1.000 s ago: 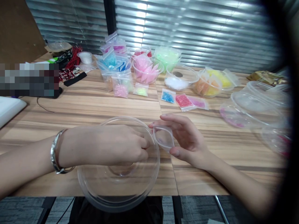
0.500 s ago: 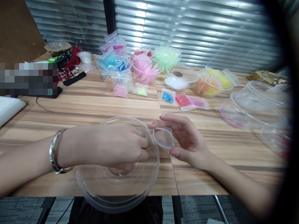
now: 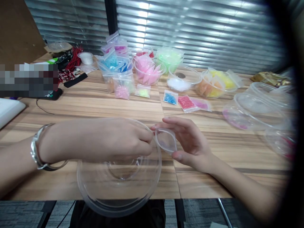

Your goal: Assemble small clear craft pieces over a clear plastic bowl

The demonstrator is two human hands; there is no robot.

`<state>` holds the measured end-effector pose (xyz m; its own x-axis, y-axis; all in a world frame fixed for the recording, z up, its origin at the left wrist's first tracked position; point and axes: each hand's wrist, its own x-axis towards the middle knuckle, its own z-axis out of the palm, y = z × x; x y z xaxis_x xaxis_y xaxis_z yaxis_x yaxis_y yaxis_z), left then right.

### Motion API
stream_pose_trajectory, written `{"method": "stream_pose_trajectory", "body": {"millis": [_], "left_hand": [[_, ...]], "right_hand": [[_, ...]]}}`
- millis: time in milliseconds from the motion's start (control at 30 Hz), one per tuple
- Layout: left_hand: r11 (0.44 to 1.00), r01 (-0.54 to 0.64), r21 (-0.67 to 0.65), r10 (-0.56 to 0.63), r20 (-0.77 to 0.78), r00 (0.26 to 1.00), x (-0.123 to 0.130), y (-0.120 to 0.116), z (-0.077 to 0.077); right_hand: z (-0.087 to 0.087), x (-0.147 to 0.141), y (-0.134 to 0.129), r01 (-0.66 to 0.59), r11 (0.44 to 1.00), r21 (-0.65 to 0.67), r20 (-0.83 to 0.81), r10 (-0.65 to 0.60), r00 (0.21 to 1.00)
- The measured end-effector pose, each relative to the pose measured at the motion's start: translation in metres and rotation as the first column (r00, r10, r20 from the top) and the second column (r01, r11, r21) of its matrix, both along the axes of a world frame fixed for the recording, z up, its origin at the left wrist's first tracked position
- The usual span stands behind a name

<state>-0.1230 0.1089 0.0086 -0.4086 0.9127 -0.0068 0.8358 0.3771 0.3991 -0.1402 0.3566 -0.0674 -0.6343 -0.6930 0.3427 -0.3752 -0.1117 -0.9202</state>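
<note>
My left hand (image 3: 114, 139), a silver bangle at its wrist, is over a large clear plastic bowl (image 3: 118, 205) at the table's front edge. Its fingers are curled together and point down to the right; whatever they may pinch is hidden. At the bowl's right rim my right hand (image 3: 190, 142) grips a small clear plastic bag (image 3: 166, 140) between thumb and fingers. The bag's mouth gapes toward my left hand.
Sealed bags of coloured bits, a blue one (image 3: 170, 97) and a red one (image 3: 186, 103) among them, lie past my hands. Behind stand a bowl of pink bags (image 3: 148, 71) and other filled bowls. Clear bowls (image 3: 258, 110) are at right, a white object (image 3: 10, 110) at left.
My left hand has risen inside the bowl area, moving up and slightly left, so more of the bowl's bottom shows. My right hand and the bag have stayed in place.
</note>
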Motion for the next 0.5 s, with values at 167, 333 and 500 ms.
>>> {"method": "stream_pose_trajectory", "body": {"millis": [167,333,500], "left_hand": [[0.997,-0.012,-0.071,0.019,0.098,0.995,-0.0018,-0.0033,0.007],[1.0,-0.023,-0.017,0.025,0.122,0.992,-0.0008,-0.0021,0.0068],[1.0,-0.02,0.006,0.019,0.136,0.99,-0.001,-0.0019,0.0079]], "right_hand": [[-0.0015,-0.0008,0.0015,-0.011,1.0,-0.003,0.013,0.011,1.0],[-0.0018,-0.0008,0.002,-0.018,1.0,-0.001,0.026,0.018,0.999],[-0.0004,-0.0007,0.0011,-0.019,1.0,-0.01,0.025,0.02,0.999]]}}
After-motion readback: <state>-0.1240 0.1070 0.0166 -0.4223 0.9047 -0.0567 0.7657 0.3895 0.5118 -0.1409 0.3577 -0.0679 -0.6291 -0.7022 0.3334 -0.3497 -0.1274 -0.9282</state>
